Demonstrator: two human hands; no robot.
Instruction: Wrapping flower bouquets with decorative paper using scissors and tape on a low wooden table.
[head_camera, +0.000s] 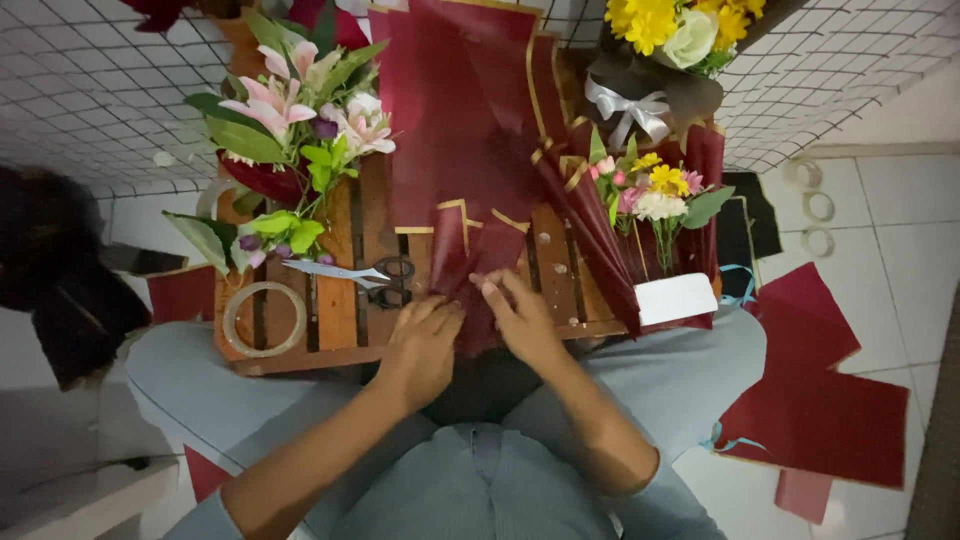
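My left hand (420, 350) and right hand (520, 320) press flat, fingers together, on a dark red wrapping sheet (470, 265) on the wooden crate (335, 300). A white card (676, 298) lies to its right. Scissors (365, 275) and a tape roll (264, 319) lie to its left.

A florist's makeshift work corner on a home or shop floor. White floor tiles (890, 200) all round, with a low wooden slatted crate (340, 300) serving as bench. Strewn about: dark red wrapping sheets edged in gold (830, 400), pink lilies with green leaves (290, 110), a small mixed bouquet (655, 195) half wrapped, a yellow bouquet tied with white ribbon (660, 30). Florist's tools too: scissors (365, 275), a clear tape roll (264, 318), spare tape rolls (815, 205). White wire grid panel (90, 90) behind.
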